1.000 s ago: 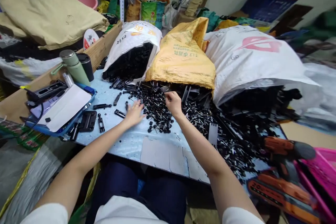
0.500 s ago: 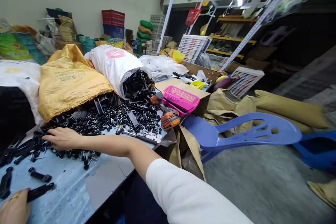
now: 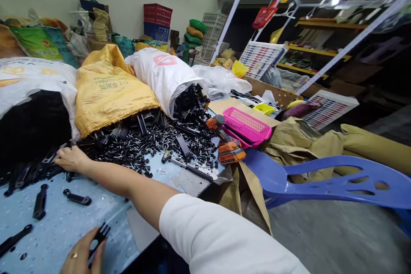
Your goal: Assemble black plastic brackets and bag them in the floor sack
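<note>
My right hand (image 3: 69, 158) reaches across to the left and lies on the edge of a heap of small black plastic parts (image 3: 138, 143), fingers stretched out flat. At the bottom edge my left hand (image 3: 80, 257), a ring on one finger, pinches a black forked part (image 3: 100, 234) just above the light blue table top (image 3: 58, 227). Two flat black strips (image 3: 77, 198) lie loose on the table between the hands. The heap spills from a yellow sack (image 3: 109, 90) and two white sacks (image 3: 163, 72).
An orange cordless drill (image 3: 226, 147), a long metal tool (image 3: 189, 167) and a pink basket (image 3: 247, 124) sit at the table's right end. A blue plastic chair (image 3: 321, 175) lies tipped beside brown paper sacks (image 3: 369, 145). Shelves and crates stand behind.
The view swung from the table to the right across the room. My right hand slid left along the heap. My left hand lifted a black forked part off the table.
</note>
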The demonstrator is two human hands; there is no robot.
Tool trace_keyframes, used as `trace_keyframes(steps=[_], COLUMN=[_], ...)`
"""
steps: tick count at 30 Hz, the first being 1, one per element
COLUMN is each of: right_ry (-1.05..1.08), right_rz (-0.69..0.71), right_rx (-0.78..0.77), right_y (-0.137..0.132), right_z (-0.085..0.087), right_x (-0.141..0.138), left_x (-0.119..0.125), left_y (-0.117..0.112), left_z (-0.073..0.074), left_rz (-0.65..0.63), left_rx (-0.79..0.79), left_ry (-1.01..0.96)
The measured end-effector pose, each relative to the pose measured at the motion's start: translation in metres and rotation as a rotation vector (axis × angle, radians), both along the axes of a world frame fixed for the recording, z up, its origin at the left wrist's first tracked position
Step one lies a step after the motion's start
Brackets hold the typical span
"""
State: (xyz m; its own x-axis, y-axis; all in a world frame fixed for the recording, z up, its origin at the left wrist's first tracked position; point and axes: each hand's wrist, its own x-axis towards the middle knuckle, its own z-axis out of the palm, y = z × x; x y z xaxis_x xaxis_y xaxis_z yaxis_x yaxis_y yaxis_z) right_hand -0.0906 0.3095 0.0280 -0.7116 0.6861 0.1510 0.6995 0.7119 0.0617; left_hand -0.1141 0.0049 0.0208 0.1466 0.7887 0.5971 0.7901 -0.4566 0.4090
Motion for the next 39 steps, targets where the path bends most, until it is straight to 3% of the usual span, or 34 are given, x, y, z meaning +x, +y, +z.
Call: trace_keyframes(steps=[4, 6, 9, 12, 16, 19, 22, 25, 30, 32, 36, 39], right_ry=[0.013, 0.054, 0.057, 0.043, -0.005, -0.03, 0.072, 0.217, 0.388, 0.486, 0.818, 0.9], right_rz=[-0.161, -0.223, -0.166, 0.02, 0.273, 0.28, 0.207, 0.059, -0.685, -0.839, -0.801, -0.695], right_rx=[-0.209, -0.234, -0.178, -0.009, 0.135, 0.099, 0.033, 0.028, 0.058, -0.06, -0.34, -0.435], right_y=[0.019, 0.028, 0.031, 0.016, -0.028, -0.06, -0.074, -0.066, -0.017, 0.003, 0.015, -0.017], right_z=[0.001, -0.001, 0.001, 0.009, 0.023, 0.027, 0.026, 0.025, 0.034, 0.041, 0.053, 0.053], right_x=[-0.02, -0.021, -0.008, 0.024, 0.088, 0.145, 0.196, 0.234, 0.266, 0.272, 0.279, 0.285], left_x=[0.011, 0.016, 0.024, 0.032, 0.038, 0.042, 0.046, 0.048, 0.05, 0.05, 0.051, 0.051], left_y=[-0.002, -0.003, -0.008, -0.015, -0.022, -0.026, -0.028, -0.03, -0.032, -0.032, -0.035, -0.037], left_z=[-0.022, -0.035, -0.051, -0.06, -0.063, -0.059, -0.054, -0.05, -0.048, -0.047, -0.044, -0.044], left_rz=[-0.147, -0.146, -0.13, -0.088, -0.015, 0.02, 0.06, 0.087, 0.113, 0.122, 0.125, 0.13], left_rx=[0.039, 0.043, 0.017, -0.011, 0.003, -0.002, -0.03, -0.06, -0.094, -0.107, -0.122, -0.131], left_ry=[0.132, 0.158, 0.162, 0.147, 0.153, 0.174, 0.198, 0.215, 0.237, 0.251, 0.264, 0.272])
